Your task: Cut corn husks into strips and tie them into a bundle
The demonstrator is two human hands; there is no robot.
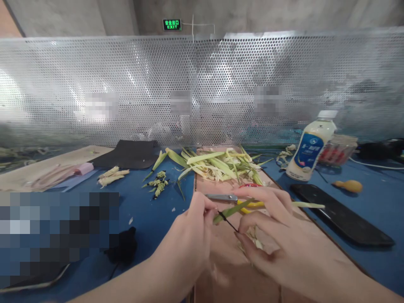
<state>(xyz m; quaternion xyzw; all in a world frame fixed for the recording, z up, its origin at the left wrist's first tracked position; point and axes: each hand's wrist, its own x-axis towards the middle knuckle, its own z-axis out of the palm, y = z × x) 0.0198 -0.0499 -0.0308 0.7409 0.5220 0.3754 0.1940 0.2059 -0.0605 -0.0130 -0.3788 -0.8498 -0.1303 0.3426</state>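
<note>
My left hand (195, 225) is closed in a pinch at the lower end of a green husk strip (236, 209). A thin black thread (231, 224) is wound around that strip near my left fingertips. My right hand (273, 237) pinches the thread's free end and draws it out straight. Just behind both hands, scissors (221, 197) with yellow and red handles lie on a pinkish-brown board (227, 277), partly covered by my right fingers. A pale strip (307, 205) sticks out beyond my right hand. Small shreds lie beneath the fingers.
A pile of green and pale husks (217, 164) covers the board's far end. On the right are a white-capped bottle (307, 147), a black phone (341, 214), a small gourd-shaped object (348, 186) and a clear container (337, 150). Husk bundles (112, 176) lie left; a perforated metal screen (142, 88) stands behind.
</note>
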